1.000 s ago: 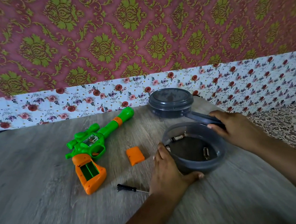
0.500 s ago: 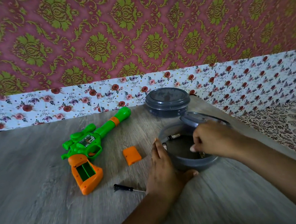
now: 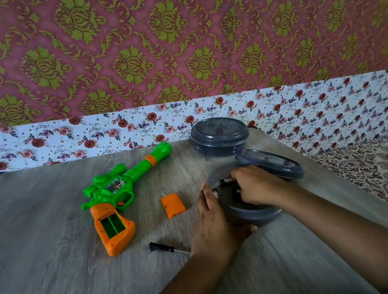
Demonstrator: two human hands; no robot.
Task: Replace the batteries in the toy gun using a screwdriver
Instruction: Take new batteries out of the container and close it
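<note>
The green and orange toy gun (image 3: pixel 121 189) lies on its side on the wooden table, its grip's battery bay (image 3: pixel 112 225) open and empty. The orange bay cover (image 3: pixel 173 205) lies just right of the gun. A small black-handled screwdriver (image 3: pixel 161 246) rests near my left wrist. My left hand (image 3: pixel 216 225) grips the left wall of an open grey container (image 3: pixel 254 214). My right hand (image 3: pixel 256 186) is curled down inside the container, its fingertips at one battery (image 3: pixel 226 181). Whether its fingers hold anything is hidden. A second battery (image 3: pixel 215 192) leans at the rim.
The container's grey lid (image 3: pixel 270 163) lies tilted behind my right hand. A second grey container (image 3: pixel 220 137), closed, stands at the back against the floral wall. The table's right edge (image 3: pixel 333 180) runs close by, with patterned fabric beyond it.
My right hand let go of the lid, dropped into the container, then shifted left toward the battery at the far rim. My left hand stayed on the container's wall.
</note>
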